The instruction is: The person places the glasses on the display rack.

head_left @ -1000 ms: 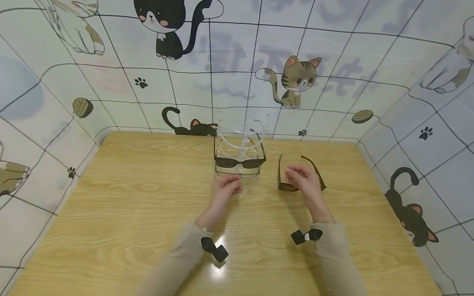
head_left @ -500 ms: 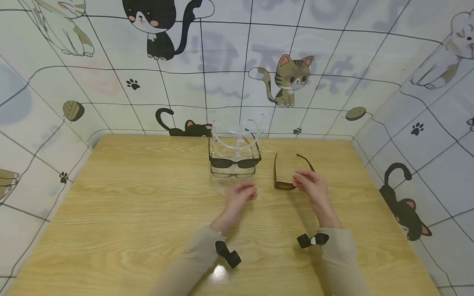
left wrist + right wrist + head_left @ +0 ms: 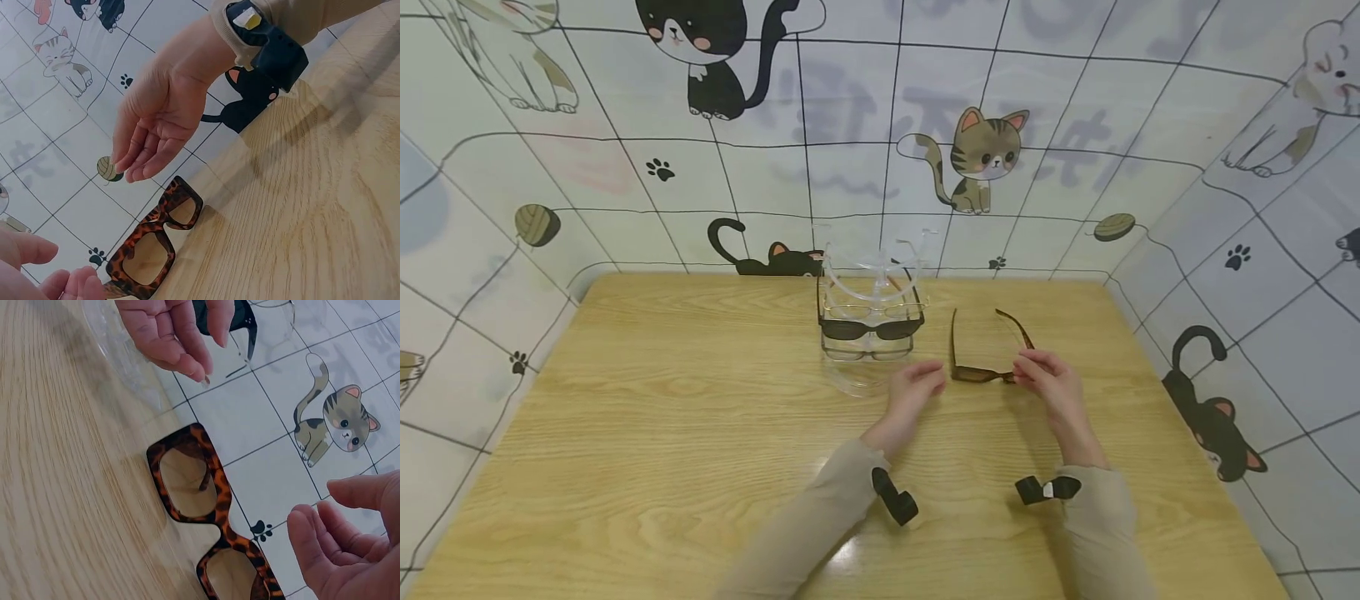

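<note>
A pair of tortoiseshell sunglasses (image 3: 976, 375) stands on the table with both temples unfolded toward the wall. Its thick mottled frame (image 3: 223, 515) shows up close in the right wrist view. My left hand (image 3: 912, 396) is just left of the sunglasses, its fingers loosely bent and holding nothing. At their right end is my right hand (image 3: 1056, 392), hiding the right lens in the head view. The left wrist view shows a gap between that right hand (image 3: 159, 122) and the frame. Thumb and fingers of the right hand (image 3: 350, 544) are apart, with nothing between them.
Left of the sunglasses stands a clear display rack (image 3: 880, 287) holding gold-rimmed glasses (image 3: 850, 312), black sunglasses (image 3: 847, 331) and thin grey-framed glasses (image 3: 891, 356). A cat-print sheet (image 3: 760, 183) covers the walls behind and beside the wooden table (image 3: 662, 417).
My left hand has moved right, from in front of the rack to beside the tortoiseshell sunglasses. My right hand has shifted right, off the middle of them. The head view has turned slightly.
</note>
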`<move>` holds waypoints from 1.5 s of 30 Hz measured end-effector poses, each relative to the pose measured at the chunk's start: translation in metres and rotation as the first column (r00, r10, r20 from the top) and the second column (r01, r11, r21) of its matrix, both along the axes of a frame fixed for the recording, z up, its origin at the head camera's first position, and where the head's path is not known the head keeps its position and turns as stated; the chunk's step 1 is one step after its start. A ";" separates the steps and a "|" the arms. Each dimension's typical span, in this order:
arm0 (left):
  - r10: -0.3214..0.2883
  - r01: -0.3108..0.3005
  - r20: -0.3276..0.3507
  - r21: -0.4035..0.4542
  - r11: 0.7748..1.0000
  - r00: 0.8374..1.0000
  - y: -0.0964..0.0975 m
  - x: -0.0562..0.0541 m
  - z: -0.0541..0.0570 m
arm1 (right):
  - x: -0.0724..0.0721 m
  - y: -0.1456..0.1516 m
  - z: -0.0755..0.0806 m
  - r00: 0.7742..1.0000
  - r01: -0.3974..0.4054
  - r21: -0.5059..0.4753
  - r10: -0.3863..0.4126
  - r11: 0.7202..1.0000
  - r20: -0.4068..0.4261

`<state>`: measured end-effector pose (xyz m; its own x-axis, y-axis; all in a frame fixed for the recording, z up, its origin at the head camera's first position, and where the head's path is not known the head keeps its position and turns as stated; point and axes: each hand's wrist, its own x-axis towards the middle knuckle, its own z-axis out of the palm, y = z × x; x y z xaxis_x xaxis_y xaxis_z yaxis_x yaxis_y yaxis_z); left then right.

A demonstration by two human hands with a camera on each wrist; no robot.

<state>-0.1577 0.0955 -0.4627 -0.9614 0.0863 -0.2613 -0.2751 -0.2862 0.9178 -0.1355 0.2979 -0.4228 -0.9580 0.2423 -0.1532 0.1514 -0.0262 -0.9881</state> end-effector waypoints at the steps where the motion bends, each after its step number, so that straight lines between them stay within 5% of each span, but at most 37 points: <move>1: 0.001 -0.001 0.003 -0.008 1.000 1.000 0.003 -0.001 -0.001 | 0.001 0.002 0.000 1.000 0.003 0.013 -0.003 1.000 0.005; 12: 0.030 -0.019 0.069 -0.147 0.989 0.997 0.025 -0.013 -0.007 | 0.002 0.017 -0.006 0.989 0.150 0.040 -0.150 0.988 0.000; 22: 0.049 -0.028 0.067 -0.293 0.956 0.997 0.034 -0.020 -0.009 | -0.010 0.035 -0.011 0.969 0.204 0.179 -0.224 0.963 0.103; 31: 0.116 -0.082 0.076 -0.353 0.932 0.990 0.041 -0.028 -0.009 | -0.022 0.051 -0.026 0.985 0.082 0.263 -0.118 0.961 0.126; 40: 0.084 -0.029 0.111 -0.424 0.905 0.990 0.042 -0.029 -0.005 | -0.033 0.055 -0.030 0.967 0.034 0.296 -0.107 0.955 0.232; 45: 0.082 -0.027 0.118 -0.412 0.911 0.990 0.041 -0.029 -0.004 | -0.034 0.055 -0.028 0.963 0.004 0.271 -0.077 0.963 0.260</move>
